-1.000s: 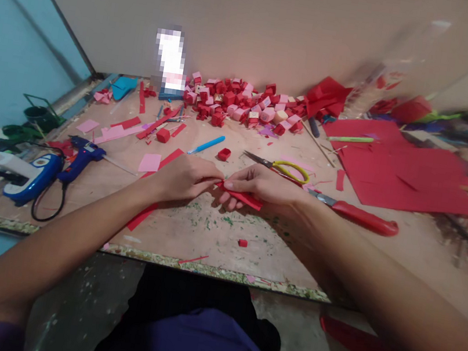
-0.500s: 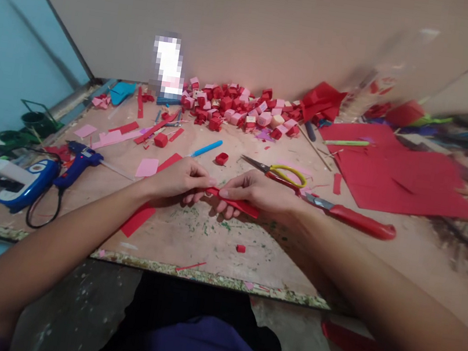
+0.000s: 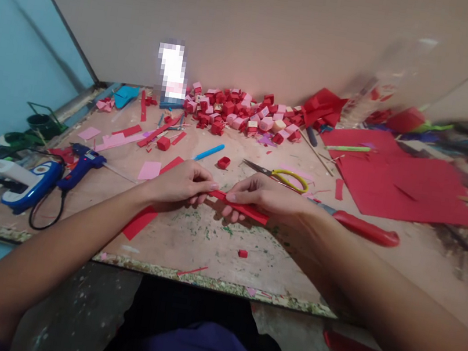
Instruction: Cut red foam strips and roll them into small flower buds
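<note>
The left hand (image 3: 191, 184) pinches the red strip's (image 3: 252, 211) near end; the right hand (image 3: 260, 192) grips it farther along — apparently to keep it steady, low over the bench (image 3: 179, 246) — with scissors (image 3: 265, 172) lying just beyond, seemingly handy.

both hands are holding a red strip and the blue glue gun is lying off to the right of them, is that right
Not quite: the head view shows the blue glue gun lying off to the left. The left hand and right hand are indeed holding a red strip.
</note>
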Tool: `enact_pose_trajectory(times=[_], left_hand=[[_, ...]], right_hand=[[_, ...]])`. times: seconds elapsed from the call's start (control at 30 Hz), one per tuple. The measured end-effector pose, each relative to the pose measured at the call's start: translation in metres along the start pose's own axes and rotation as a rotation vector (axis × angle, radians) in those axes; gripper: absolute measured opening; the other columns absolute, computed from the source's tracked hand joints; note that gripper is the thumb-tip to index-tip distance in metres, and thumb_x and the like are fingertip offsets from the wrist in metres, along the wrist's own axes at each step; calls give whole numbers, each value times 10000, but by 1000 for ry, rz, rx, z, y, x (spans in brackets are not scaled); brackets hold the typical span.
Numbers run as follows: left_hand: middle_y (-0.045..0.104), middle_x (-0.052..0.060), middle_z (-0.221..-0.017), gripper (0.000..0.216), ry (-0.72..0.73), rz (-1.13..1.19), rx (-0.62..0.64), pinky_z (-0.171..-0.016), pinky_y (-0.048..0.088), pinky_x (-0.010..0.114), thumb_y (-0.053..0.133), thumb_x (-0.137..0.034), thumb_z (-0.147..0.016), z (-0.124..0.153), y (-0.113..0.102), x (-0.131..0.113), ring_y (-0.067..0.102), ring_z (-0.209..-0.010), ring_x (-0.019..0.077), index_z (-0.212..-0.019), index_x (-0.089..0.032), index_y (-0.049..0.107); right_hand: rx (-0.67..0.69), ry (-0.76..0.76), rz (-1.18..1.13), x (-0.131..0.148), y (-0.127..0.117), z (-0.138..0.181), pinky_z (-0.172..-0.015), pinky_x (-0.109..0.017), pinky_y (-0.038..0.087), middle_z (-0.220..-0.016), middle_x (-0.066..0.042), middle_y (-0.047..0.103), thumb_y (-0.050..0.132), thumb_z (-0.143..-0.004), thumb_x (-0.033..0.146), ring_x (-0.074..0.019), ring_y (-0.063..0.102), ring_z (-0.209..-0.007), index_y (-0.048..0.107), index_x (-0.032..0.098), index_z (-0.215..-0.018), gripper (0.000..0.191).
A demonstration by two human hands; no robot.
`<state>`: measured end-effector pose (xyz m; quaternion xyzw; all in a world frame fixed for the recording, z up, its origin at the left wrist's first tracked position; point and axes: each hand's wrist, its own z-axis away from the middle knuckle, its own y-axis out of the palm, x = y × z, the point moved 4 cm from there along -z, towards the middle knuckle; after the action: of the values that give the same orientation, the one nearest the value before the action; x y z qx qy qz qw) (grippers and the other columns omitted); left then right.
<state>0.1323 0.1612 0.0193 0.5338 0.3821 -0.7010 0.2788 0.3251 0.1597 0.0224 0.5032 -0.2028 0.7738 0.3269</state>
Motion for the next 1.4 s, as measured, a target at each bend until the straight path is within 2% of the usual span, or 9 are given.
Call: enact_pose_trajectory(times=[0.13, 0.3, 0.43, 0.63, 0.77, 1.0, 1.1, 1.27, 1.4], left_hand=[[644, 39, -555, 368, 35, -89, 21, -482, 389, 226, 674, -305, -966, 0, 0, -1, 530, -457, 88, -629, -157, 680], [587, 18, -498, 402, -33, -21, 5, -463, 356, 219, 738, -337, -929, -1, -8, 13, 497, -445, 83, -575, -166, 653], [609, 25, -509, 389, -11, -7, -26, -467, 367, 203, 725, -339, -943, -4, -16, 15, 498, -445, 77, -601, -160, 679], [658, 46, -526, 384, -48, -112, -92, -429, 354, 180, 700, -332, -965, -4, -37, -3, 499, -421, 73, -628, -149, 727], [696, 64, -556, 349, -49, -133, -136, -435, 384, 173, 721, -297, -956, -5, -46, -11, 580, -435, 87, -644, -141, 737], [684, 57, -548, 344, -42, -32, -214, -435, 481, 198, 754, -346, -940, -10, -49, 0, 633, -431, 121, -664, -142, 744], [663, 44, -538, 329, -10, 34, -296, -414, 491, 213, 777, -368, -918, -10, -45, 1, 623, -422, 128, -683, -139, 750], [639, 20, -559, 356, 71, 186, -439, -383, 496, 246, 808, -453, -872, -10, -30, 2, 598, -412, 134, -717, -136, 760], [686, 43, -621, 360, 78, 252, -345, -456, 529, 252, 810, -469, -874, -7, -16, 4, 642, -490, 144, -738, -139, 758]], right_hand=[[-16, -34, -33, -5, 3, -5, -612, -256, 574, -894, -120, 842, 906, -816, 489, -160, 739, -689, 856, 154, -866, 342], [-47, -56, 64, -7, 4, -6, -537, -235, 520, -796, -118, 816, 860, -875, 467, -144, 702, -622, 827, 135, -812, 340], [-73, -31, 71, -4, -2, -2, -566, -240, 531, -762, -103, 801, 789, -946, 416, -146, 702, -628, 819, 145, -809, 305], [-97, -69, 119, 6, -19, 2, -724, -309, 604, -768, -100, 800, 874, -859, 422, -182, 725, -703, 808, 158, -750, 293], [-153, -86, 218, 8, -31, 4, -705, -302, 596, -750, -82, 787, 871, -847, 460, -173, 717, -693, 797, 160, -756, 323], [-222, -93, 318, 11, -40, 6, -596, -275, 558, -688, -59, 747, 777, -952, 422, -173, 711, -654, 720, 181, -792, 295], [-303, -128, 214, 14, -40, 6, -614, -271, 562, -739, -71, 757, 778, -962, 371, -171, 716, -679, 709, 181, -774, 276], [-424, -256, -240, 13, -34, 1, -627, -278, 568, -852, -113, 773, 826, -925, 402, -148, 672, -660, 760, 153, -827, 276], [-543, -374, -378, 13, -31, 0, -598, -266, 531, -757, -59, 723, 972, -725, 312, -137, 640, -651, 755, 145, -777, 278]])
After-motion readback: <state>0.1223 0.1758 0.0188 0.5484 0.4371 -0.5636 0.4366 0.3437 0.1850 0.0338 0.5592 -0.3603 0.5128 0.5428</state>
